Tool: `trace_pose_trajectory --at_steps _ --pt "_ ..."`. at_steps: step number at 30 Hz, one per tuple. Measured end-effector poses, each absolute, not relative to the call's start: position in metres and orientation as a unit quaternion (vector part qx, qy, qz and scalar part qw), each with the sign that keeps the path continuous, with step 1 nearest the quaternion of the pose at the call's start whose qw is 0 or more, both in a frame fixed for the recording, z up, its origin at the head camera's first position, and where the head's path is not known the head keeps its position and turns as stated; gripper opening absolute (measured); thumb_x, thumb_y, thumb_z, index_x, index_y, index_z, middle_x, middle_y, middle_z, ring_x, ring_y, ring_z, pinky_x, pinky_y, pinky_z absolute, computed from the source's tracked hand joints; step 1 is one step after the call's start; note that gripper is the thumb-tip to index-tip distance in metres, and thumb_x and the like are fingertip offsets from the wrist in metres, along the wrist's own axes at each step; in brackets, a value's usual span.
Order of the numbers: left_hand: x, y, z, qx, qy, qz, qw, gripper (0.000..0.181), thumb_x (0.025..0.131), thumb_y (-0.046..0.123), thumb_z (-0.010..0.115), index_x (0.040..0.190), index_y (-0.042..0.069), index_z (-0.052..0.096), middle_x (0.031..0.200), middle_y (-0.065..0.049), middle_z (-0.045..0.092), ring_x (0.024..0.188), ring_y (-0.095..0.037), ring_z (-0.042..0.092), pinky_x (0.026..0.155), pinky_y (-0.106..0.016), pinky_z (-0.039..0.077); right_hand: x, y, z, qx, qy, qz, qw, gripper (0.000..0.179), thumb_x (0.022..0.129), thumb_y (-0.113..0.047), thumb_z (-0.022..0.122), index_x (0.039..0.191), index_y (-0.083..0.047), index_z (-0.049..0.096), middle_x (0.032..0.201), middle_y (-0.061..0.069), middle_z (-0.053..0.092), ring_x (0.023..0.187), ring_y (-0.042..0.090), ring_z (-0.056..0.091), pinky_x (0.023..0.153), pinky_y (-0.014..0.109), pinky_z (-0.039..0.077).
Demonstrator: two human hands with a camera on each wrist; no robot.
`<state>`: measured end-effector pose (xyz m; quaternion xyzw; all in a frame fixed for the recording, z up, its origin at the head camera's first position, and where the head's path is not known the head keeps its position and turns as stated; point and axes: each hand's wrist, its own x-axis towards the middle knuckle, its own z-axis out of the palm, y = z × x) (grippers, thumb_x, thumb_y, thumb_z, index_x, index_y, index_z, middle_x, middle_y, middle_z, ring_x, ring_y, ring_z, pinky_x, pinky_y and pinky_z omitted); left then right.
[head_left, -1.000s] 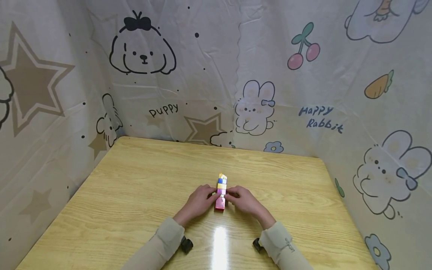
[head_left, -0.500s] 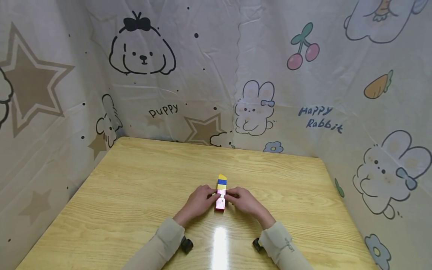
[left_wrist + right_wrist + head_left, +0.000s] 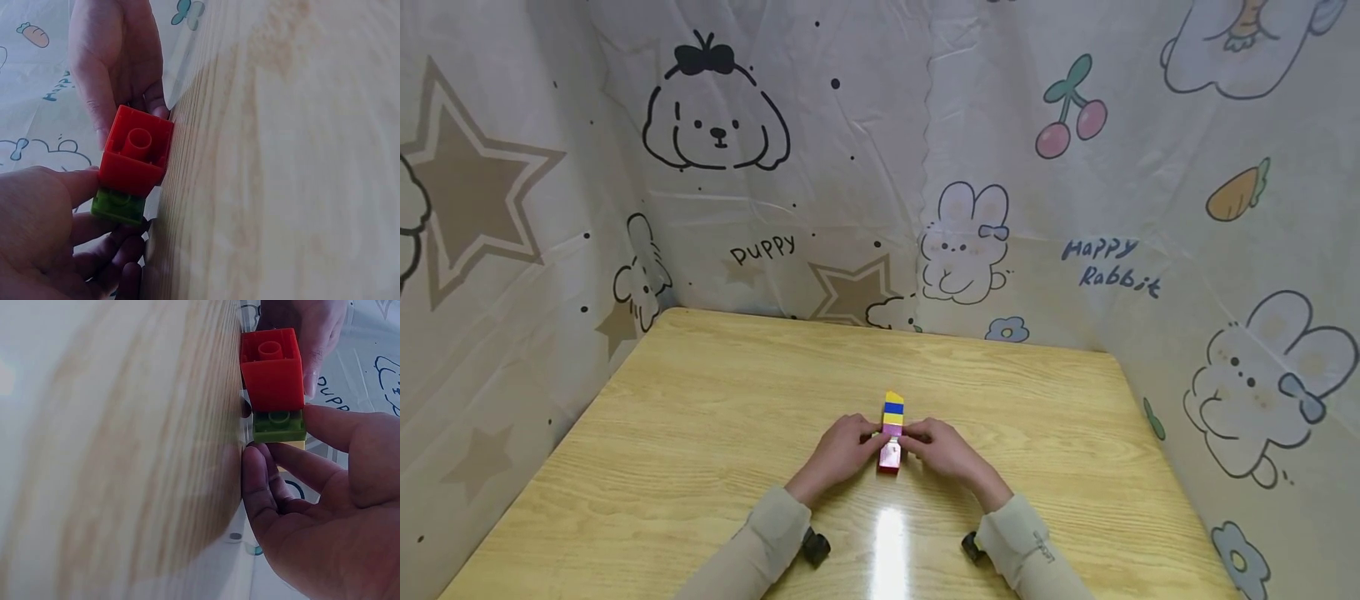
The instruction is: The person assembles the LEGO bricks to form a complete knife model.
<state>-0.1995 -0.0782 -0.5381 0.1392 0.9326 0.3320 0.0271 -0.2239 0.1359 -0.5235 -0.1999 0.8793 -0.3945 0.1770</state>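
A stack of toy building bricks [image 3: 892,419] lies lengthwise at the middle of the wooden table, pointing away from me. From its far end run yellow, blue, yellow and pink-purple parts, with a pale glossy pink face and red at the near end. My left hand [image 3: 847,446] pinches it from the left and my right hand [image 3: 942,445] from the right, thumbs at its waist. Both wrist views show the hollow underside of a red brick [image 3: 139,150] facing back. A green brick [image 3: 279,426] juts out sideways beside it, near my right fingertips.
The wooden table [image 3: 737,375] is bordered by a pale cloth backdrop [image 3: 850,125] printed with puppies, rabbits and stars. A bright strip of reflected light falls on the table's near part. Dark wrist cameras [image 3: 816,547] hang below my sleeves.
Both hands keep their hold in nearly the same spot. Glare on the bricks' upper faces has faded at the far end, and the head view has shifted slightly.
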Motion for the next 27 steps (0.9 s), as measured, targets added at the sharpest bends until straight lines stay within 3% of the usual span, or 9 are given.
trace_pose_trajectory --at_steps 14,27 --pt "-0.2001 -0.0772 -0.5376 0.122 0.932 0.338 0.045 0.043 0.105 0.043 0.060 0.131 0.011 0.073 0.091 0.002 0.060 0.081 -0.014 0.048 0.070 -0.028 0.039 -0.2226 0.1356 -0.5226 -0.188 0.885 -0.387 0.176 0.031 0.107 -0.029 0.059 0.129 -0.012 0.074 0.120 0.004 0.073 0.100 0.017 0.058 0.086 0.037 0.052" --pt "-0.1997 -0.0770 -0.5388 0.126 0.933 0.338 0.021 0.040 0.103 0.041 0.063 0.126 0.011 0.076 0.087 0.004 0.059 0.080 -0.014 0.046 0.068 -0.026 0.037 -0.2239 0.1369 -0.5240 -0.201 0.885 -0.386 0.166 0.031 0.106 -0.029 0.061 0.127 -0.011 0.074 0.118 0.004 0.074 0.101 0.016 0.060 0.088 0.038 0.055"
